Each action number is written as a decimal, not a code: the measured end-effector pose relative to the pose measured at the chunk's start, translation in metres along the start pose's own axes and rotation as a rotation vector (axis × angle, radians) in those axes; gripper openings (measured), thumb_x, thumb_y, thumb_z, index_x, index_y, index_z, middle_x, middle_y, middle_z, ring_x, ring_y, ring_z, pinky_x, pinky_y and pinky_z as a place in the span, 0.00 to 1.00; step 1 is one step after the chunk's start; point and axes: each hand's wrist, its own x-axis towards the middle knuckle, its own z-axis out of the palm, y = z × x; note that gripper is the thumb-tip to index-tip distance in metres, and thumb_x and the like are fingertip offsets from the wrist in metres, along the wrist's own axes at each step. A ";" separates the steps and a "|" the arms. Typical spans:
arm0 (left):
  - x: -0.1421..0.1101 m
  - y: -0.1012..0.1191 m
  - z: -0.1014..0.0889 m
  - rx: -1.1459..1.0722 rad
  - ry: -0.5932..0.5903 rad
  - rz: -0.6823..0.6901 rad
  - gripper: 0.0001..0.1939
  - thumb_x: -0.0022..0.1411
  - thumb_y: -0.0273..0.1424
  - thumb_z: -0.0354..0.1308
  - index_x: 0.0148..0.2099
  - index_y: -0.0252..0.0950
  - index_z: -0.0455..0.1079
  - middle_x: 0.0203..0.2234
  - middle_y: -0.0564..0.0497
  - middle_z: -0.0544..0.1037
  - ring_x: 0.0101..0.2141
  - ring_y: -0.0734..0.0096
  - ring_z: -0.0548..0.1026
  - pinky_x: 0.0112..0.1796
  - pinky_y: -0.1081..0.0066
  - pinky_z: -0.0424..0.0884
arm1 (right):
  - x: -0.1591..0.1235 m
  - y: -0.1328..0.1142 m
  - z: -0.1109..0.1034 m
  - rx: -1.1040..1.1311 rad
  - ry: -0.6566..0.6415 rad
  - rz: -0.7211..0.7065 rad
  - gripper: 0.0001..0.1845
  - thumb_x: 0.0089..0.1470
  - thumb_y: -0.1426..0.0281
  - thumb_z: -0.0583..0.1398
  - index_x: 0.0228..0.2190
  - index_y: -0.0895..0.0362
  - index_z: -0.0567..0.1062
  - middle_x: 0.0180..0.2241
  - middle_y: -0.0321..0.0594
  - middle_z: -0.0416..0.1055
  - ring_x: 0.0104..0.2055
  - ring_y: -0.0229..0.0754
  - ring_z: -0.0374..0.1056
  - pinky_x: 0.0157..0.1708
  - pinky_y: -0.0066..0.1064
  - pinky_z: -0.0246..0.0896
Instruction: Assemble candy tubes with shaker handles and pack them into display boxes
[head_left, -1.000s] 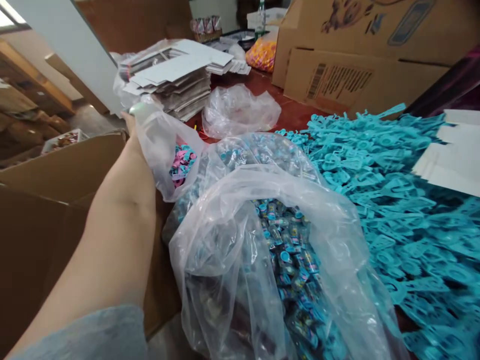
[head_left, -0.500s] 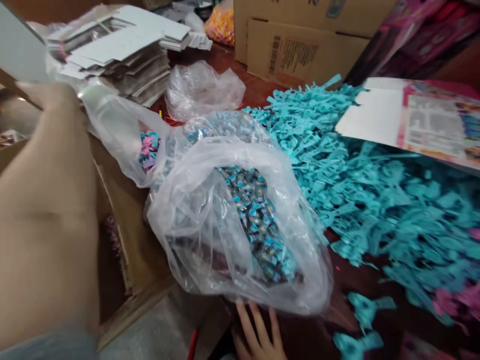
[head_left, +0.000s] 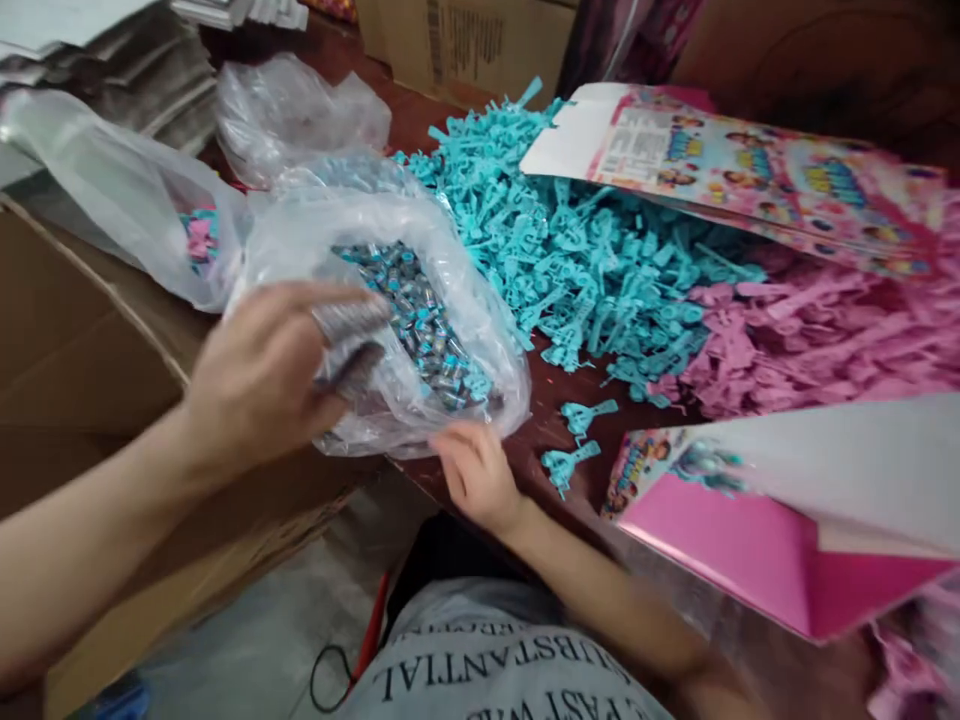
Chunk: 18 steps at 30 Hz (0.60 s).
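Note:
A clear plastic bag (head_left: 487,300) lies with its mouth spread at the table's edge. Inside it are many small dark, see-through pieces with blue ends (head_left: 424,325). Over the bag's left side hangs my left hand (head_left: 262,365), blurred, thumb and forefinger apart, with nothing I can make out held between them. My right hand (head_left: 480,475) is at the bag's near rim, its fingers curled closed on the plastic. Two loose turquoise plastic pieces (head_left: 570,465) lie to the right of this hand.
Heaps of turquoise pieces (head_left: 577,270) and pink pieces (head_left: 810,345) cover the right side. Printed cardboard (head_left: 750,170) rests on them; an open pink-lined box (head_left: 727,540) is nearer. A brown carton (head_left: 75,340) stands left, with another crumpled plastic bag (head_left: 300,115) behind.
My left hand has come from the far left to over the bag. My right hand has moved up from below onto the bag's rim. The view has shifted right and down.

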 end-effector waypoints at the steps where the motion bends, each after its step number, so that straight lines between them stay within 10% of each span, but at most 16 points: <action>1: -0.006 0.010 0.002 0.004 -0.045 0.195 0.13 0.64 0.33 0.69 0.50 0.39 0.75 0.49 0.46 0.83 0.47 0.58 0.82 0.48 0.57 0.79 | 0.021 0.004 -0.005 -0.107 -0.068 0.122 0.20 0.73 0.73 0.51 0.57 0.58 0.78 0.55 0.54 0.74 0.58 0.49 0.70 0.60 0.43 0.69; 3: -0.019 0.028 0.011 0.017 -0.044 0.428 0.15 0.61 0.28 0.66 0.51 0.39 0.73 0.46 0.44 0.84 0.42 0.58 0.83 0.42 0.59 0.79 | 0.060 0.010 -0.014 -0.174 -0.145 0.228 0.21 0.73 0.74 0.52 0.61 0.65 0.75 0.58 0.61 0.72 0.62 0.57 0.68 0.62 0.50 0.68; 7: -0.042 0.053 0.048 -0.082 0.138 0.218 0.18 0.58 0.27 0.66 0.51 0.39 0.74 0.41 0.45 0.83 0.39 0.56 0.82 0.40 0.58 0.78 | 0.102 0.017 -0.028 -0.213 -0.319 0.291 0.16 0.72 0.78 0.52 0.54 0.65 0.76 0.55 0.54 0.75 0.61 0.55 0.72 0.57 0.44 0.72; 12: -0.075 0.083 0.111 -0.422 0.430 -0.044 0.16 0.63 0.29 0.63 0.53 0.39 0.70 0.39 0.47 0.78 0.39 0.60 0.81 0.41 0.58 0.79 | 0.086 0.029 -0.045 -0.222 -0.422 0.275 0.24 0.75 0.71 0.41 0.50 0.70 0.72 0.56 0.45 0.71 0.65 0.45 0.68 0.59 0.35 0.64; 15: -0.101 0.112 0.131 -0.399 0.285 -0.125 0.14 0.66 0.28 0.61 0.54 0.41 0.68 0.41 0.47 0.78 0.42 0.59 0.81 0.47 0.55 0.79 | 0.070 0.042 -0.061 -0.092 -0.396 0.221 0.09 0.71 0.71 0.58 0.49 0.61 0.73 0.54 0.42 0.76 0.56 0.43 0.73 0.57 0.35 0.69; 18: -0.120 0.138 0.148 -0.292 -0.026 0.030 0.11 0.68 0.26 0.60 0.51 0.40 0.71 0.42 0.45 0.82 0.44 0.57 0.81 0.50 0.55 0.76 | 0.053 0.049 -0.086 0.147 -0.077 0.269 0.18 0.72 0.70 0.56 0.59 0.64 0.67 0.53 0.45 0.75 0.52 0.40 0.72 0.55 0.35 0.69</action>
